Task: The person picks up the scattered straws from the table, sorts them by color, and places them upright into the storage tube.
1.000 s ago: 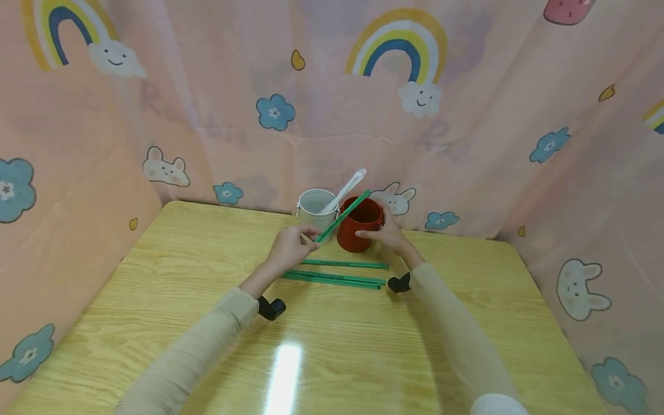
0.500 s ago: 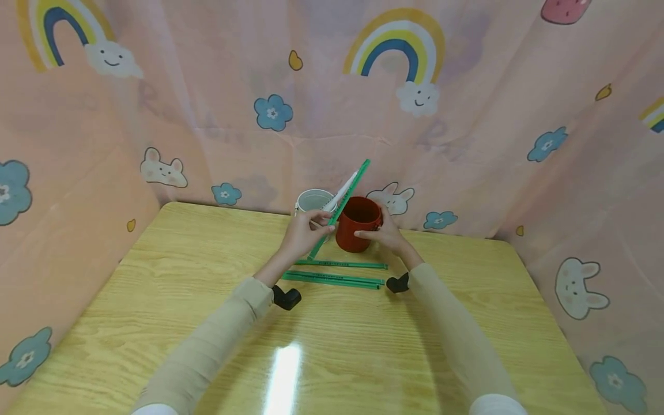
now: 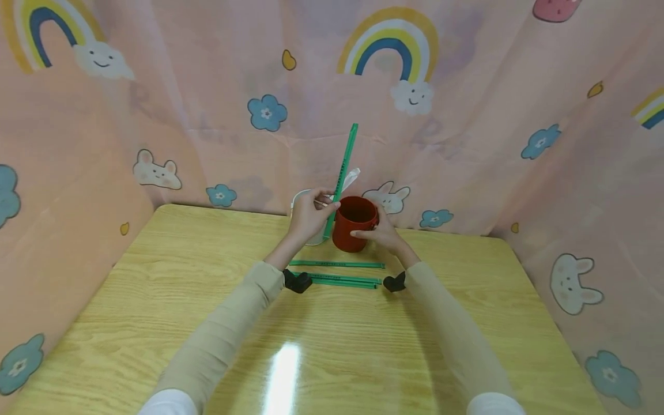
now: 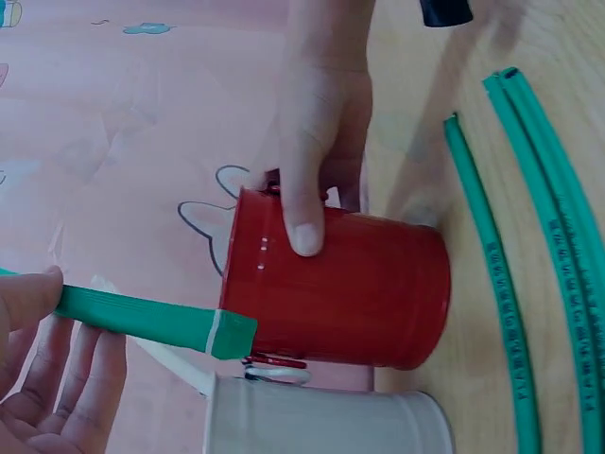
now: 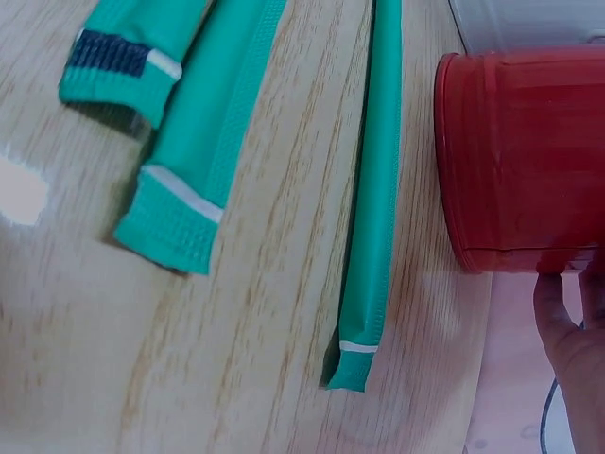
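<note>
My left hand (image 3: 307,218) pinches a long, slim green-wrapped stick (image 3: 346,157) between thumb and fingers. The stick stands almost upright, and its lower end is beside the red bucket's rim, in front of the gap between the two buckets. My right hand (image 3: 386,234) grips the small red bucket (image 3: 349,233) on its right side, thumb on the front wall. To the left stands a white bucket (image 4: 321,421), partly hidden by my left hand in the head view. A white-wrapped stick (image 3: 351,177) leans out of it. What the wrappers contain is hidden.
Several more green-wrapped sticks (image 3: 337,264) lie crosswise on the wooden table (image 3: 332,340) in front of the buckets. A pink patterned curtain (image 3: 207,115) hangs close behind the table's back edge. Black camera mounts (image 3: 297,281) sit at both wrists.
My left hand has moved up and right with the green-wrapped stick, which has swung from a slant to nearly upright. My right hand still holds the red bucket in place.
</note>
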Demonstrator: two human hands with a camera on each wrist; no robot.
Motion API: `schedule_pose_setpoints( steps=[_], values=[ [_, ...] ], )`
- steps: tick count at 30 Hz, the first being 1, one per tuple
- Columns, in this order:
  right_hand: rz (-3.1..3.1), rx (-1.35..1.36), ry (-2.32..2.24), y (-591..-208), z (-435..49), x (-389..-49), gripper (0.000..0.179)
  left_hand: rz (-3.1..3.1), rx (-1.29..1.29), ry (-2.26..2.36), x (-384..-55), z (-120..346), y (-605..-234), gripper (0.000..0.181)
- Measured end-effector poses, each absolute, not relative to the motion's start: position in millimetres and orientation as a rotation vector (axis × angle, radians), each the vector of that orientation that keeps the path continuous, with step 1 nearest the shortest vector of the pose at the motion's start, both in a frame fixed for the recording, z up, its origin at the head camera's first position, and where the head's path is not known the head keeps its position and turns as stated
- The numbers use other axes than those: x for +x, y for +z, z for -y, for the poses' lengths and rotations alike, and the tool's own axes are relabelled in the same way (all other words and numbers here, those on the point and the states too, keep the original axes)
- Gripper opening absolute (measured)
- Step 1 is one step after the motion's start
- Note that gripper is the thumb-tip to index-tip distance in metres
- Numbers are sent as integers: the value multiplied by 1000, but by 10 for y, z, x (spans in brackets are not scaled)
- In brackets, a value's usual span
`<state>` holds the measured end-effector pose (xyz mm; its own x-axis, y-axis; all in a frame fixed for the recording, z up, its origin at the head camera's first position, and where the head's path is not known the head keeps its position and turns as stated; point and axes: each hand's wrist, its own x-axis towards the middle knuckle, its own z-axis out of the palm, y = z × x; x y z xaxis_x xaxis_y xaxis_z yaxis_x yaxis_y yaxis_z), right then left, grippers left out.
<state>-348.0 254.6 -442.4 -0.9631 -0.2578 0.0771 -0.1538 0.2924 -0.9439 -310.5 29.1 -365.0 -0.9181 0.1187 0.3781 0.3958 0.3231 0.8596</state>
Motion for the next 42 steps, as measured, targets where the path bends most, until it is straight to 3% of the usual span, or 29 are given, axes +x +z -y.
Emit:
schedule_pose_setpoints(
  steps=[6, 17, 26, 42],
  values=[
    [-2495, -376, -1773, -4529, -2592, -3548, 87, 2314, -451, -1652, -3168, -373, -3570, 28],
    [-2447, -376, -1762, -4308, -2484, -3390, 89, 2102, -405, -1764, -3256, -481, -3562, 30],
    [-2492, -370, -1794, -4544, -2541, -3533, 88, 2186, -433, -1722, -3272, -529, -3661, 29],
    [-2510, -413, -1769, -4581, -2566, -3539, 86, 2354, -555, -1506, -3297, -617, -3813, 24]
  ],
)
